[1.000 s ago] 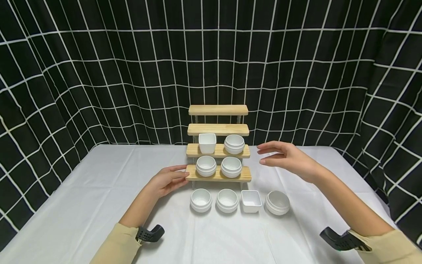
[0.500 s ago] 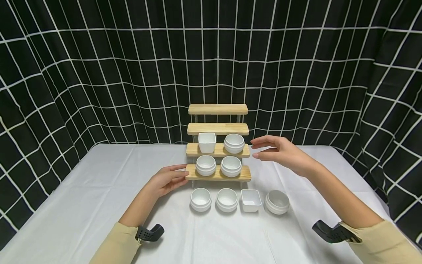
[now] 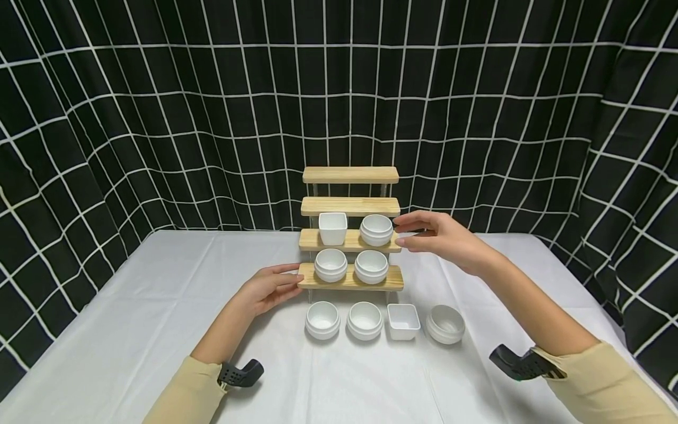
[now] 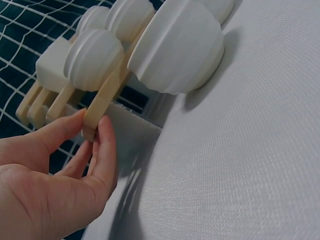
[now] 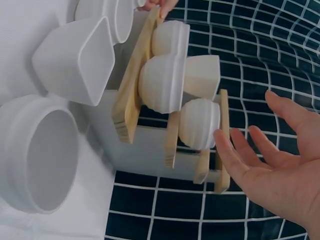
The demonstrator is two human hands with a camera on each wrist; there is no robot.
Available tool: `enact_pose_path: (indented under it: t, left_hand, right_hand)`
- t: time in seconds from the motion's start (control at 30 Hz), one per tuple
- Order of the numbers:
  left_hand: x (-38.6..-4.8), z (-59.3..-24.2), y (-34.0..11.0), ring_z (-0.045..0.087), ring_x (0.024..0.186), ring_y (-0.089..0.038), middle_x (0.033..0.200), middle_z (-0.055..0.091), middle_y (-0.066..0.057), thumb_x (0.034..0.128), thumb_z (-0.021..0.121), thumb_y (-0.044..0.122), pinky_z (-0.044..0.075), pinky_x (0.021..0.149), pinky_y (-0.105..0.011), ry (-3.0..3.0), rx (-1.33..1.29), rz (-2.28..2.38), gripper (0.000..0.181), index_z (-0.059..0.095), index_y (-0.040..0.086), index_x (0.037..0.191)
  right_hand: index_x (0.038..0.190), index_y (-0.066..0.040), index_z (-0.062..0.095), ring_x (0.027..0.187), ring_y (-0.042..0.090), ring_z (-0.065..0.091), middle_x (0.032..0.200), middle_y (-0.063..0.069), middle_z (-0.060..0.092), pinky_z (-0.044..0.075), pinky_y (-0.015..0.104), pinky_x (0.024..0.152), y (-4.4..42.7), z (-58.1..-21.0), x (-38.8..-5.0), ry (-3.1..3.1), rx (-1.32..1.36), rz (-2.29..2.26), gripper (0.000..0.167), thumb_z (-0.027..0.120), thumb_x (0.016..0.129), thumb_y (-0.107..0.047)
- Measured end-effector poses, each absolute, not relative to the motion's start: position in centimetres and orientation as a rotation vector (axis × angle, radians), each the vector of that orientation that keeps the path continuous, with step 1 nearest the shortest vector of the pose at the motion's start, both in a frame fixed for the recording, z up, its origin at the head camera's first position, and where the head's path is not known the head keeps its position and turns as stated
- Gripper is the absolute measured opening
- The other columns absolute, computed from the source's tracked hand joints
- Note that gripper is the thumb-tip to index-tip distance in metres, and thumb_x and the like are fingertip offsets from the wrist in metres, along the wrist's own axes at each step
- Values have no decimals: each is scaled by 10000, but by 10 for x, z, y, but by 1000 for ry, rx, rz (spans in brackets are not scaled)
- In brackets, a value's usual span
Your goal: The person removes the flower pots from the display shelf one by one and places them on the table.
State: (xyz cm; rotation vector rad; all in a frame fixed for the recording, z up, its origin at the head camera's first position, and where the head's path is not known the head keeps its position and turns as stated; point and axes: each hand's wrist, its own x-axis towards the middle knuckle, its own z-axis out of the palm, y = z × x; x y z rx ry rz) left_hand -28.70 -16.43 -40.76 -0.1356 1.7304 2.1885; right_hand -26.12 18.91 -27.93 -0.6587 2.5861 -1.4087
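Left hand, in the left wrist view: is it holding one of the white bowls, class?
No: the left hand pinches the end of the lowest wooden shelf, and the nearest white bowl is apart from the hand.

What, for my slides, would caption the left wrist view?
Left hand pinching one end of a wooden shelf, bowls nearby.

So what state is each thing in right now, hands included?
Left hand: pinches the end of the lowest shelf
Right hand: holding nothing, beside the highest round bowl, contact unclear
Four-tier wooden stand: upright
Round bowls: all six upright, empty
Square bowls: both upright, empty
White tablecloth: creased
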Motion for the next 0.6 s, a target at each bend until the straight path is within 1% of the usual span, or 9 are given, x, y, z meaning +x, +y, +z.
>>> enact_pose_path:
  t: [0.1, 0.23, 0.3, 0.47, 0.6]
  left_hand:
    - [-287, -407, -164, 725, 836, -102, 1133, 651, -164, 1034, 592, -71, 661, 852, -215, 1732, -137, 2188, 559, 413, -86, 1563]
    - [-287, -407, -164, 726, 840, -103, 1135, 653, -165, 1036, 593, -67, 661, 853, -217, 1735, -138, 2186, 560, 412, -82, 1565]
    - [-287, -407, -165, 726, 838, -104, 1129, 655, -164, 1036, 592, -68, 661, 851, -216, 1734, -140, 2186, 560, 412, -82, 1565]
    - [-287, -407, -165, 725, 831, -101, 1129, 653, -164, 1034, 594, -70, 662, 844, -214, 1737, -141, 2185, 562, 412, -83, 1565]
    - [-287, -407, -164, 724, 830, -98, 1146, 644, -168, 1033, 596, -68, 661, 845, -213, 1739, -138, 2183, 562, 413, -81, 1565]
  right_hand:
    - [1484, 58, 522, 1179, 326, 681, 1442, 258, 591, 618, 339, 1022, 185, -277, -263, 2574, -673, -1418, 544, 698, 1024, -171]
    - [1483, 49, 528, 1158, 273, 674, 1427, 242, 610, 606, 343, 1019, 180, -275, -266, 2573, -682, -1412, 544, 704, 1017, -171]
    - [1482, 47, 530, 1145, 254, 669, 1423, 237, 616, 598, 368, 1035, 178, -273, -267, 2576, -678, -1406, 546, 708, 1013, -169]
    - [1483, 40, 529, 1166, 272, 653, 1433, 236, 609, 567, 458, 1091, 173, -270, -268, 2581, -670, -1392, 548, 707, 1007, -164]
    - [1484, 33, 530, 1203, 305, 635, 1442, 235, 603, 563, 462, 1090, 169, -268, -269, 2587, -668, -1379, 546, 703, 1005, -161]
